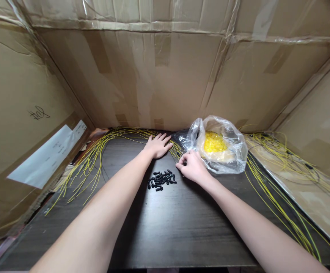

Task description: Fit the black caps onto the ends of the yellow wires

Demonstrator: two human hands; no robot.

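The left hand (157, 146) lies spread flat on a bunch of yellow wires (96, 159) at the back of a dark wooden table (182, 227). The right hand (192, 167) has its fingers pressed together just beside a clear plastic bag (233, 159) of yellow bits (214, 142); what they pinch is too small to tell. A pile of black plugs (161, 180) sits between the 2 hands, touching neither.

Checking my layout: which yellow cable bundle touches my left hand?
The left bundle, curving under your left hand; the other bundle lies right of the plastic bag.
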